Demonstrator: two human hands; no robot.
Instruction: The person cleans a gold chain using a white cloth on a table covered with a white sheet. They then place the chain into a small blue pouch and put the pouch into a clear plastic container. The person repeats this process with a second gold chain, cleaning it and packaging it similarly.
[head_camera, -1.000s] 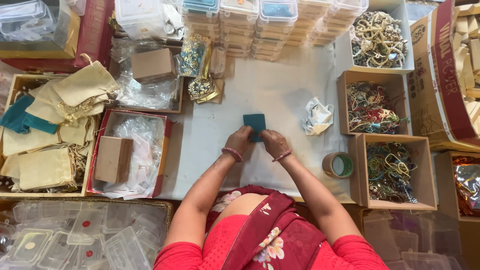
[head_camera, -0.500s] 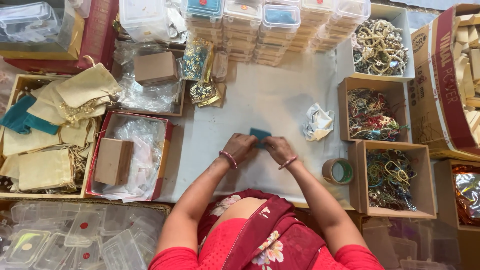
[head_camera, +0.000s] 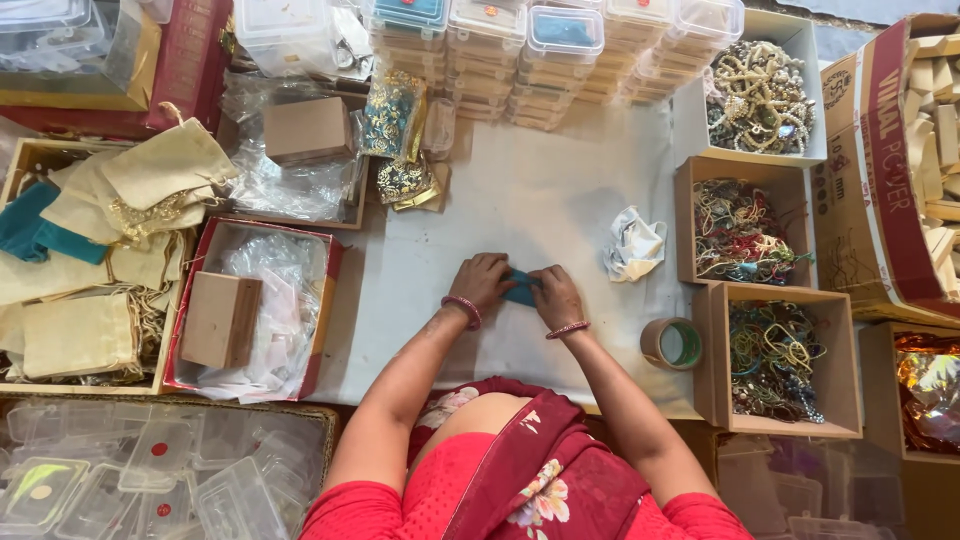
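Both of my hands meet on the white tabletop (head_camera: 540, 200), pinching a small teal pouch (head_camera: 521, 289) between them. My left hand (head_camera: 483, 281) curls its fingers over the pouch's left end; my right hand (head_camera: 556, 296) grips the right end, so only a strip of teal shows. A crumpled white paper (head_camera: 634, 246) lies near on the right, and a roll of tape (head_camera: 672, 343) sits beside a cardboard box of beaded jewellery (head_camera: 775, 358).
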